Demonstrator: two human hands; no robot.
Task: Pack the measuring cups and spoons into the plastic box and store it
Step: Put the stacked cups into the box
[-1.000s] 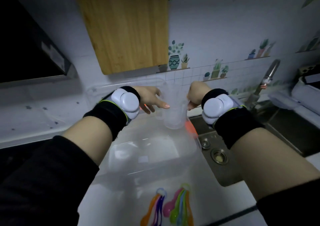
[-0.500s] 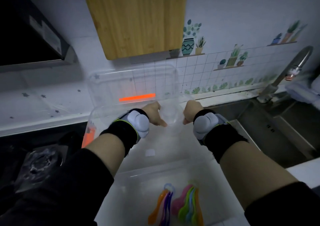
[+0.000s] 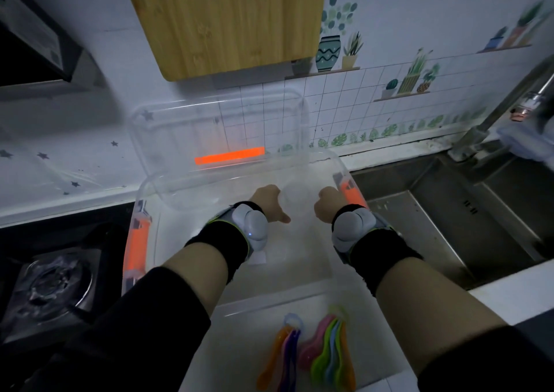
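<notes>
Head view: clear measuring cup (image 3: 295,201), outline faint, sat between left hand (image 3: 266,202) and right hand (image 3: 328,207). Fingers (image 3: 281,218) of both hands curled round its sides. Cup seemingly upright, low inside transparent plastic box (image 3: 156,187) on tabletop (image 3: 509,295). Orange clips at box ends, lid (image 3: 215,115) open behind. Coloured measuring spoons (image 3: 326,358) lay before box, long axes near-to-far.

The plastic box (image 3: 186,195) is clear with bright orange clips (image 3: 136,241), and its lid (image 3: 168,127) carries an orange strip (image 3: 229,156). The measuring cup (image 3: 295,202) is see-through. The measuring spoons (image 3: 326,355) run orange, purple, pink, green and blue. Black wristbands (image 3: 221,244), a pale-grained wooden board (image 3: 227,19), white grid tiles (image 3: 338,103) with green potted-plant stickers (image 3: 329,46).
</notes>
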